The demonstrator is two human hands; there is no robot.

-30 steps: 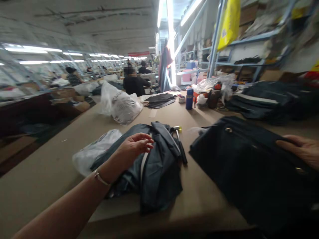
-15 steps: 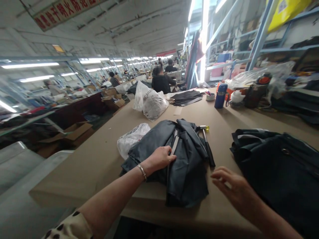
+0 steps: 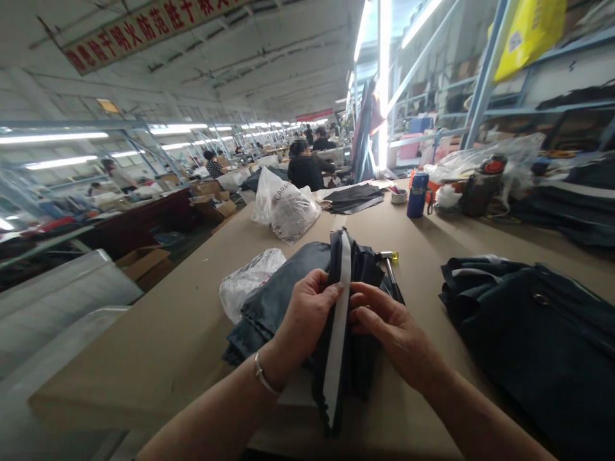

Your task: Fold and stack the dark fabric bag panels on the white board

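The dark garment (image 3: pixel 307 288) lies mid-table (image 3: pixel 168 333), one edge with a pale strip (image 3: pixel 337 320) lifted upright. Left hand (image 3: pixel 307 314) and right hand (image 3: pixel 389 326) pinch that strip closed-fingered from either side, likely to inspect it. A hammer (image 3: pixel 390 272) lies just behind the garment; a plastic bag (image 3: pixel 247 278) sits to its left.

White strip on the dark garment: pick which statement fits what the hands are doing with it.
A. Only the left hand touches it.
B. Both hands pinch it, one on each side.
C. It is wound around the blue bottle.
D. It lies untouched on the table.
B: the left hand and right hand pinch the white strip from either side, raised off the dark garment.
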